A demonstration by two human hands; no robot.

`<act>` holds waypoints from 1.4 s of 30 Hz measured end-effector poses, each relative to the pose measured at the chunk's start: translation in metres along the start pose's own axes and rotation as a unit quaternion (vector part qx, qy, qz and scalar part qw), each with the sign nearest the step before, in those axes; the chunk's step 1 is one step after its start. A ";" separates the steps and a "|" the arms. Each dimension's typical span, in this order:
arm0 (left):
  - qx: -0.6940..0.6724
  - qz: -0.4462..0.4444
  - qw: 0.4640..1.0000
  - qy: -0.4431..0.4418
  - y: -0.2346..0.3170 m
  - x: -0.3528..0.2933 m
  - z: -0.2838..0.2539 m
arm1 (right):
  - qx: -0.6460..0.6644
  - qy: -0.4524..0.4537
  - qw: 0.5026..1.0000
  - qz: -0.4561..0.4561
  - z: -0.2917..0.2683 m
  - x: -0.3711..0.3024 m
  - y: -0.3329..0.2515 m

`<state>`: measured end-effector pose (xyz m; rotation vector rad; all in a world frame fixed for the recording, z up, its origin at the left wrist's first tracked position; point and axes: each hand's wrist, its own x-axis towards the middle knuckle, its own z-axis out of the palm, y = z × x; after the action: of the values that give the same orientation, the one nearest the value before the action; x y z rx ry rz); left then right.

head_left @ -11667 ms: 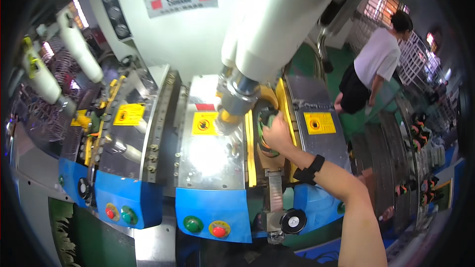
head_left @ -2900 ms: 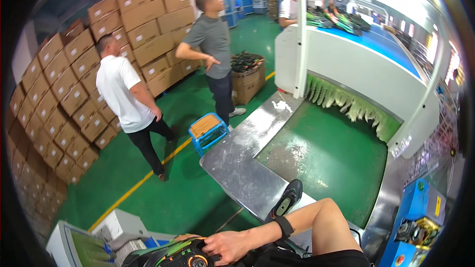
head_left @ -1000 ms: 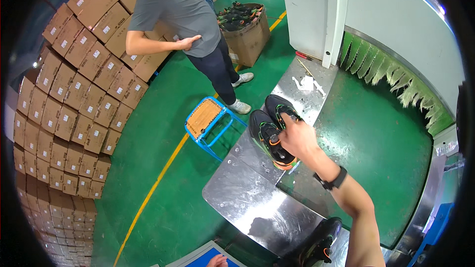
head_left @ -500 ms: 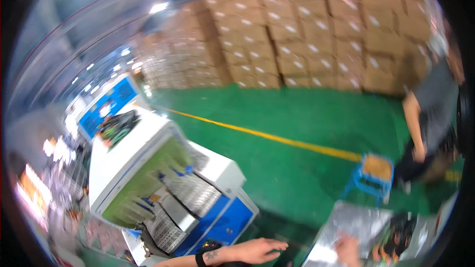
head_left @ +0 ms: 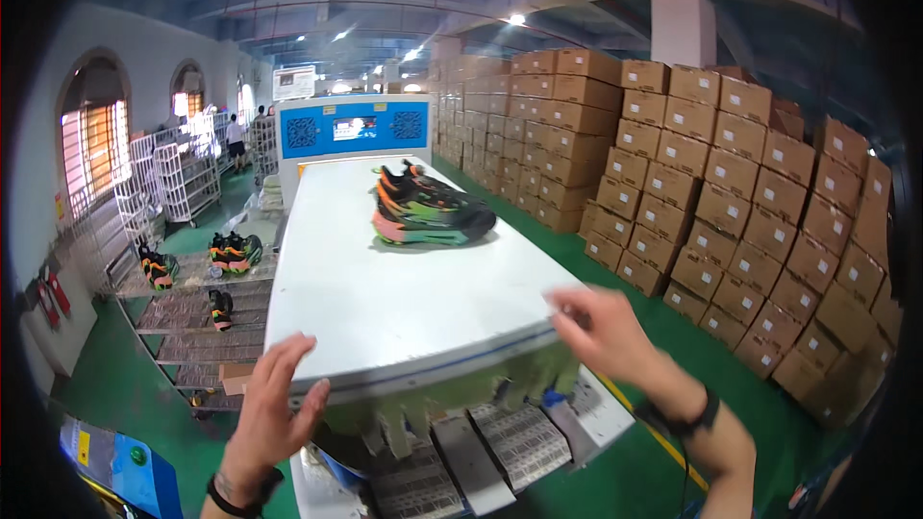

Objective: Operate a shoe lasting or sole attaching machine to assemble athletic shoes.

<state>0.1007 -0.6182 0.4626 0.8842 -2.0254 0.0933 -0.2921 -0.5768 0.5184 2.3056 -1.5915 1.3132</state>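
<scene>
My left hand (head_left: 267, 413) is raised at the near left corner of a long white machine (head_left: 356, 284), its fingers spread and nothing held. Over the near right corner, my right hand (head_left: 608, 334) is slightly blurred, with thumb and fingers apart and no object between them. Both wrists wear dark bands. Farther up the machine's white top sit black sneakers (head_left: 428, 211) with green and orange parts, close together and out of reach of both hands. Beneath the hands, a fringed green curtain (head_left: 452, 408) hangs over the opening, where metal slatted conveyor belts (head_left: 524, 442) come out.
A metal rack (head_left: 197, 312) on the left carries more sneakers (head_left: 234, 252). Stacked cardboard boxes (head_left: 731, 183) line the right side, beyond the green floor. A blue panel (head_left: 354, 127) rises at the machine's far end. A blue box with a green button (head_left: 139, 457) stands at lower left.
My view has swung left from the floor, blue stool and co-worker to face the machine. Both hands are now raised at its near end; the right one was over a metal tabletop.
</scene>
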 end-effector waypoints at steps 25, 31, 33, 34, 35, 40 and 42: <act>-0.021 -0.027 0.986 -0.160 -0.106 0.020 0.033 | -0.374 -0.178 0.909 -0.054 0.246 0.359 0.060; -0.155 -0.098 0.972 -0.147 -0.090 0.034 0.020 | -0.256 -0.232 0.829 -0.440 0.149 0.251 0.019; -0.265 -0.200 0.937 -0.109 -0.084 0.054 0.014 | -0.200 -0.293 0.777 -0.520 0.128 0.221 -0.003; -0.277 -0.163 0.943 -0.082 -0.083 0.067 0.011 | -0.202 -0.267 0.757 -0.561 0.122 0.213 -0.011; -0.236 -0.085 0.965 -0.080 -0.082 0.079 0.014 | -0.222 -0.272 0.756 -0.552 0.117 0.209 -0.018; -0.205 -0.024 0.962 -0.178 -0.090 0.113 0.038 | -0.267 -0.220 0.722 -0.599 0.107 0.212 -0.026; -0.276 -0.104 0.937 -0.189 -0.092 0.109 0.041 | -0.276 -0.234 0.723 -0.588 0.097 0.207 -0.022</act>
<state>0.0913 -0.7626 0.4976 0.7802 -2.1184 -0.7825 -0.1925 -0.7664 0.6011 2.4166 -0.1457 -0.0611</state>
